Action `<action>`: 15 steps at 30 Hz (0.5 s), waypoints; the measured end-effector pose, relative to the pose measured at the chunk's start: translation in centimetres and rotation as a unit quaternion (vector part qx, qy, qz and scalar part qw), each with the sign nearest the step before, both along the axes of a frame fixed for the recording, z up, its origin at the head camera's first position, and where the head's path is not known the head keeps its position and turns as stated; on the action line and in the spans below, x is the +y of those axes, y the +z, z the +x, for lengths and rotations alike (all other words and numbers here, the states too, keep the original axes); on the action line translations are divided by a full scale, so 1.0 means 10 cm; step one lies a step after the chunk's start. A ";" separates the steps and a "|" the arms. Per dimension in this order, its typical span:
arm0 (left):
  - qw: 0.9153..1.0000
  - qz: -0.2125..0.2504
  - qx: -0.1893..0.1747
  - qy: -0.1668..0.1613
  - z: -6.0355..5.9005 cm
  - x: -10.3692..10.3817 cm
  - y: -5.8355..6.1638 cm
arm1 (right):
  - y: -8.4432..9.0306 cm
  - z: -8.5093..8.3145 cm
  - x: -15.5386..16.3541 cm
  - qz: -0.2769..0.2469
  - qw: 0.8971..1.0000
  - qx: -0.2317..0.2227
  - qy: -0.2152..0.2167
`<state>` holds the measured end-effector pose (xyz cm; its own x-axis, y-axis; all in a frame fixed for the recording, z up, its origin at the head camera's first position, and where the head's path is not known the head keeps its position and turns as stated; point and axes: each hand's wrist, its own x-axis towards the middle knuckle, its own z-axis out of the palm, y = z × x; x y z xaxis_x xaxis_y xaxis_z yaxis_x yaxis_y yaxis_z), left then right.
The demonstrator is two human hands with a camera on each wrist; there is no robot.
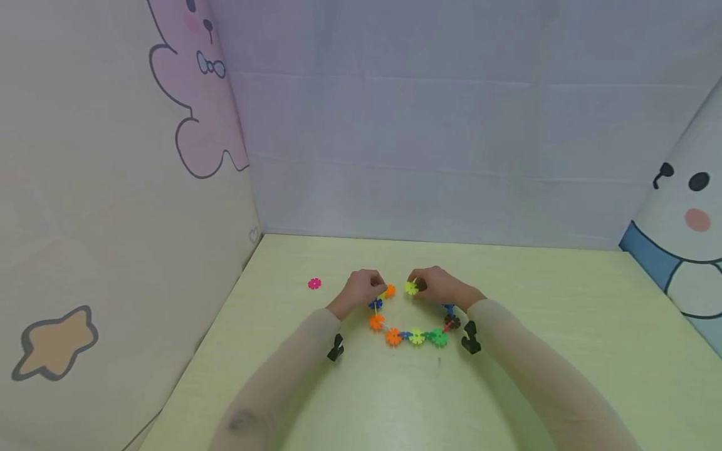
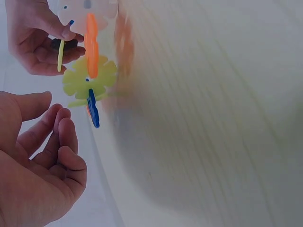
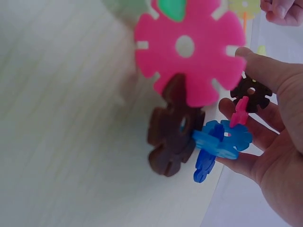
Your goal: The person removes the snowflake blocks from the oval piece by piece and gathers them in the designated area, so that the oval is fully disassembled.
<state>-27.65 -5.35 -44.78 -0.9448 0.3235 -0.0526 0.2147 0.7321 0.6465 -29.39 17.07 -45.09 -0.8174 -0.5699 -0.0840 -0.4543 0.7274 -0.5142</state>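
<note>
A chain of flat snowflake-shaped plastic pieces (image 1: 416,336) lies in a U on the yellow-green table (image 1: 553,351), its two ends raised between my hands. My left hand (image 1: 363,288) is beside the end made of an orange piece (image 2: 91,47), a yellow-green piece (image 2: 89,78) and a blue piece (image 2: 93,111). Its fingers (image 2: 61,137) are loosely curled with nothing between them. My right hand (image 1: 439,285) pinches the other end at a yellow piece (image 1: 412,287) and a dark piece (image 3: 251,92). A blue piece (image 3: 220,142) rests on its fingers, and a large pink piece (image 3: 187,47) and a brown piece (image 3: 173,132) hang close by.
One loose pink piece (image 1: 314,284) lies on the table left of my hands. A cartoon-printed panel (image 1: 113,188) closes the left side, a pale wall (image 1: 440,138) the back, and another cartoon panel (image 1: 682,232) the right.
</note>
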 end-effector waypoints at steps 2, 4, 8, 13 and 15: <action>1.000 0.000 -0.003 -0.002 0.01 0.05 0.00 | -0.01 0.00 0.00 0.000 1.000 0.003 0.002; 1.000 0.003 -0.004 -0.003 0.02 0.09 0.01 | -0.01 0.00 0.00 0.001 1.000 0.006 0.004; 1.000 0.008 -0.002 -0.005 0.03 0.15 0.01 | -0.02 0.00 -0.01 -0.001 1.000 0.007 0.007; 1.000 0.013 0.018 -0.017 0.01 0.20 -0.02 | -0.02 0.00 -0.02 -0.004 1.000 0.009 0.007; 0.999 0.016 0.022 -0.021 -0.01 0.22 -0.04 | -0.02 -0.01 -0.02 -0.005 1.000 0.013 0.008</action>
